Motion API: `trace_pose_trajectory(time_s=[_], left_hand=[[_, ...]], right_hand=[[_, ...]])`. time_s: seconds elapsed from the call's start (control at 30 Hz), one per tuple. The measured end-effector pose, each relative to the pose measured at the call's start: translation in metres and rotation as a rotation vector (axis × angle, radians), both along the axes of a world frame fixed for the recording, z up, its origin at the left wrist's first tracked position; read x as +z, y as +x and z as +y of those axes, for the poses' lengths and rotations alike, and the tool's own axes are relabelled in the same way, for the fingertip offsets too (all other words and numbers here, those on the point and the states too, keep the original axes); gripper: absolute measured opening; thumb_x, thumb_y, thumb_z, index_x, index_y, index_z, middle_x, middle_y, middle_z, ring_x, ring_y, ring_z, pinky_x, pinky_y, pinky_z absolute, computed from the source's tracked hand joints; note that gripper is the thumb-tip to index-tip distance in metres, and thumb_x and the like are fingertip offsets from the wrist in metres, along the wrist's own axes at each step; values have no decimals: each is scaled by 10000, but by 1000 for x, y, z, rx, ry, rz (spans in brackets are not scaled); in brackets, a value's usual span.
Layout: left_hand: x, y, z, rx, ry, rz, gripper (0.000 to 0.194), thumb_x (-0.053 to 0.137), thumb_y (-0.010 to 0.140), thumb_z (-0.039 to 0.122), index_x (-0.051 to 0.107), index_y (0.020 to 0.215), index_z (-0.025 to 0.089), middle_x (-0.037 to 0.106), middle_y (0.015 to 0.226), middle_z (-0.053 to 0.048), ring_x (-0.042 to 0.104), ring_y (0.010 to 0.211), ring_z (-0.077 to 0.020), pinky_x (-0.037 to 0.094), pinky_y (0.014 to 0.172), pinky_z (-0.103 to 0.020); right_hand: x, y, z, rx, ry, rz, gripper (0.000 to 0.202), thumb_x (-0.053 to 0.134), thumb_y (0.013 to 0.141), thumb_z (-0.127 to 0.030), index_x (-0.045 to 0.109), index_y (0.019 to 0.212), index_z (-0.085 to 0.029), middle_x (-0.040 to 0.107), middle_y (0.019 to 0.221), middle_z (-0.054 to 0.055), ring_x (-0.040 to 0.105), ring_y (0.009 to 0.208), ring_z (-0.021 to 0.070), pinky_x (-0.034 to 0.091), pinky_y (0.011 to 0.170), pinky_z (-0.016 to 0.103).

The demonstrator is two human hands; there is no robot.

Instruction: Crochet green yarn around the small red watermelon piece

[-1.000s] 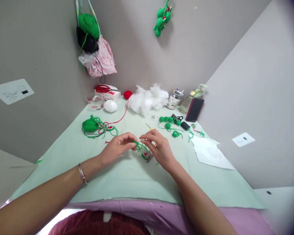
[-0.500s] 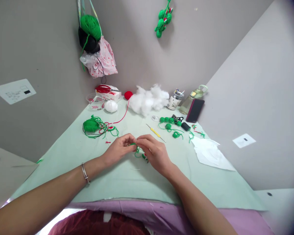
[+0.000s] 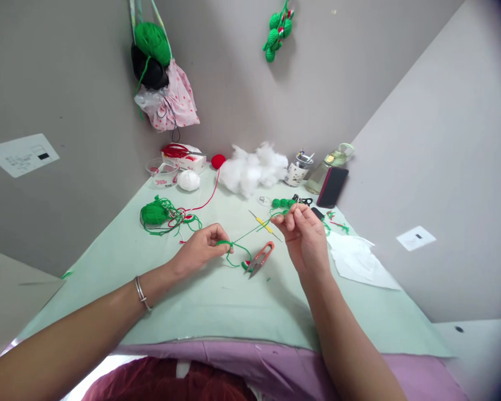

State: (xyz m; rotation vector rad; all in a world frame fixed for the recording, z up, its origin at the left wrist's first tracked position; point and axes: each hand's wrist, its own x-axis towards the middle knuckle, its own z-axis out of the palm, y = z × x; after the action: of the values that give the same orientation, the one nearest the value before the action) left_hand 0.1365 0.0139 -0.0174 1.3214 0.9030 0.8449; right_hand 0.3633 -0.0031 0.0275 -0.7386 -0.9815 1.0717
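My left hand (image 3: 201, 249) pinches a small green crocheted piece (image 3: 224, 243) over the middle of the table. From that piece a green strand (image 3: 250, 234) stretches up to my right hand (image 3: 303, 225), whose thumb and fingers are pressed together; a needle there is too small to make out. Between and below the hands lie orange thread snips (image 3: 262, 259), blades toward me, touching a small red, white and green piece (image 3: 246, 265). A yellow crochet hook (image 3: 264, 224) rests on the cloth just beyond the strand.
White stuffing (image 3: 253, 170) sits at the back beside a red yarn ball (image 3: 218, 161). Green yarn (image 3: 154, 213) lies tangled at the left. At the right are green balls (image 3: 283, 203), a phone (image 3: 333, 187), a bottle (image 3: 317, 181) and white sheets (image 3: 359, 262).
My right hand has moved right and up, away from my left hand, drawing the green strand out. The orange snips now show. My left hand has stayed nearly in place.
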Motion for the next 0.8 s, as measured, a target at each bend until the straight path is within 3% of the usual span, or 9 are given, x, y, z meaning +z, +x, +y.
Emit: trace_pose_trajectory(time_s=[0.17,0.37,0.5,0.6,0.7,0.8], left_hand=[[1,-2,1,7,-37,-56,220,755,702,285,575,777,185,650,753,11,680,825,-190,441,757,-289],[4,-2,0,-60,-72,-117,273,779,705,280,525,751,192,662,760,5,721,955,-230,461,793,-290],[6,-2,-1,-110,-86,-111,252,790,715,272,561,772,181,666,652,22,686,657,-153,480,648,-262],[3,-2,0,-124,-87,-105,225,795,726,278,621,809,162,622,552,52,590,497,-108,456,544,-237],[0,-2,0,-117,-74,-116,222,801,725,280,667,845,149,692,641,20,645,580,-118,514,625,-251],[-2,-2,0,-123,-57,-120,212,792,748,280,701,886,147,733,712,-1,682,653,-129,545,713,-272]], right_hand=[[-2,0,0,-2,17,-19,148,701,884,-323,598,856,-220,509,599,-71,665,739,157,528,950,405],[-2,10,5,-193,90,4,153,727,855,-308,611,822,-214,462,601,-80,664,772,152,464,1069,442],[-2,14,6,-236,89,-55,139,709,867,-321,617,842,-221,469,603,-76,670,778,166,484,1018,436],[-4,14,4,-176,80,-234,107,675,901,-331,648,881,-229,539,631,-52,644,734,161,523,867,382],[-6,9,0,-33,125,-567,78,679,903,-293,706,862,-232,646,803,16,611,763,165,496,703,317],[-10,2,-5,34,227,-942,101,652,923,-241,746,886,-245,621,877,43,585,819,176,456,644,296]])
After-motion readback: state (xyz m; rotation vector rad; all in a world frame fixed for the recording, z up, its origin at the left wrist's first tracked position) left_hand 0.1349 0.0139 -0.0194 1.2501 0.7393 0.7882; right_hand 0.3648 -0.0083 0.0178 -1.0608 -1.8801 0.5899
